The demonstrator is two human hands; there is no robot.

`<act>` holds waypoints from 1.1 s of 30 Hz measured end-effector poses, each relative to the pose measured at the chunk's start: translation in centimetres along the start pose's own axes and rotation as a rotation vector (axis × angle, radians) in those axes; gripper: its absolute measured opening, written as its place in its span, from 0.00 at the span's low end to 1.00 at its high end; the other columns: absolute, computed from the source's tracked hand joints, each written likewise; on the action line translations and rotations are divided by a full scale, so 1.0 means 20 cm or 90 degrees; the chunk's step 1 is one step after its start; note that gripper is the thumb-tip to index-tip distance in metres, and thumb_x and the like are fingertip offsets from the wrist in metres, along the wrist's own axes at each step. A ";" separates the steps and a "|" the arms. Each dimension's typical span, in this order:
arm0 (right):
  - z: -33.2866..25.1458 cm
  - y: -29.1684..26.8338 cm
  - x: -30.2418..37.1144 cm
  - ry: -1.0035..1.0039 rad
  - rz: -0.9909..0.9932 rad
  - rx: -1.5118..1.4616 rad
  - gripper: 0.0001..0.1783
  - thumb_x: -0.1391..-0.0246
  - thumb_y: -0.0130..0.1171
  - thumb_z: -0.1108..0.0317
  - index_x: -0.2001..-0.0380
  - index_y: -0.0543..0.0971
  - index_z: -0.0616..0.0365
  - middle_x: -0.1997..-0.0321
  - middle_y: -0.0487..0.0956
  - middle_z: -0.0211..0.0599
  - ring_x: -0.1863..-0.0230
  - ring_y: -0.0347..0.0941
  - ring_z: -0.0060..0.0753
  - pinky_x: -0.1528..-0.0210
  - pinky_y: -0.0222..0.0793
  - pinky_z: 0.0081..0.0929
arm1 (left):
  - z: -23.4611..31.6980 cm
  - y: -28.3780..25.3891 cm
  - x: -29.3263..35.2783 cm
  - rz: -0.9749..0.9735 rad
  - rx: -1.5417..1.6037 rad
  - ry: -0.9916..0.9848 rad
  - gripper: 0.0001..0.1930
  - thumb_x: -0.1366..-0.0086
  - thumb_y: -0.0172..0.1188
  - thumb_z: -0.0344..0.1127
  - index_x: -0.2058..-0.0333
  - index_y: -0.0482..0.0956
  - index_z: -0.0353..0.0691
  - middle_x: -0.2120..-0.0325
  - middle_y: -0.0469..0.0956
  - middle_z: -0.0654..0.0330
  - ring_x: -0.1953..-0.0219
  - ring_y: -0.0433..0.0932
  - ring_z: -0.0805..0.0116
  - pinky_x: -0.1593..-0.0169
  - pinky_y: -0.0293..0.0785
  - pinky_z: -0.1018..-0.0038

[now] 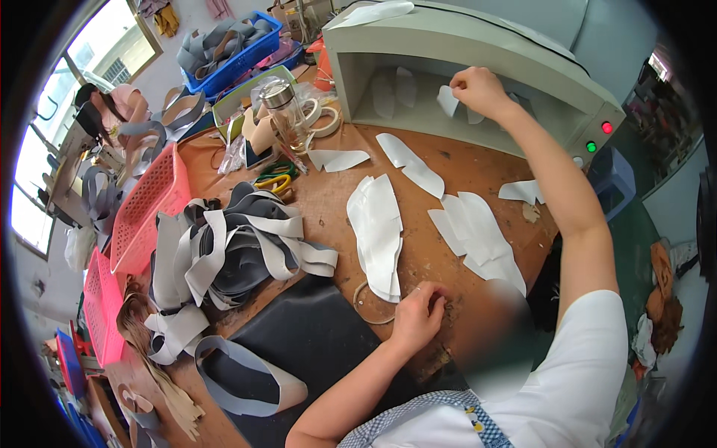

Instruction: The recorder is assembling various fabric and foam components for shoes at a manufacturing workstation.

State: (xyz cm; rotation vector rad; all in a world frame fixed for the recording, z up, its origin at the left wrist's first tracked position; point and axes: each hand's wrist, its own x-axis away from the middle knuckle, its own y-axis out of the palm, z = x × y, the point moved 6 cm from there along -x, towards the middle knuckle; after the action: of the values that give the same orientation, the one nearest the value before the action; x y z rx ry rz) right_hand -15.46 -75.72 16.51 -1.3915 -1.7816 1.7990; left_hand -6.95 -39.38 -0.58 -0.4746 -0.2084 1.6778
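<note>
My right hand (482,91) pinches a small white curved sheet piece (447,101) at the mouth of a pale grey box-shaped machine (455,31). More white pieces (405,86) stand or lie inside its opening. My left hand (420,317) rests low over the brown table (343,205), fingers curled in, with nothing visible in them. Just beyond it lies a stack of white pieces (376,235), beside a thin tan ring (373,317). A second, fanned-out pile of white pieces (482,231) lies to the right. Loose white pieces (411,166) are nearer the machine.
Grey fabric bands (239,243) heap on the left beside a black mat (306,336). Scissors (276,179), a glass bottle (286,116) and tape rolls (326,122) sit farther back. Pink baskets (153,213) line the left edge. Another person (123,112) sits by the window.
</note>
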 end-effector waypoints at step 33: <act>-1.69 0.42 1.79 0.393 -0.336 -1.193 0.12 0.38 0.55 0.72 0.52 0.79 0.62 0.60 0.83 0.31 0.63 0.79 0.19 0.60 0.77 0.21 | 0.12 -0.72 1.34 0.192 0.345 -0.493 0.12 0.34 0.60 0.25 0.52 0.76 0.29 0.62 0.83 0.52 0.62 0.84 0.67 0.60 0.81 0.78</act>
State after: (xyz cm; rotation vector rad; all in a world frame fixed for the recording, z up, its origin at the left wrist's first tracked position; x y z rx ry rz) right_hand -4.98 -29.61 0.42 -1.1812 -2.7768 -0.9723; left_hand 2.44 -10.53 2.28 0.5943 -0.2347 2.0540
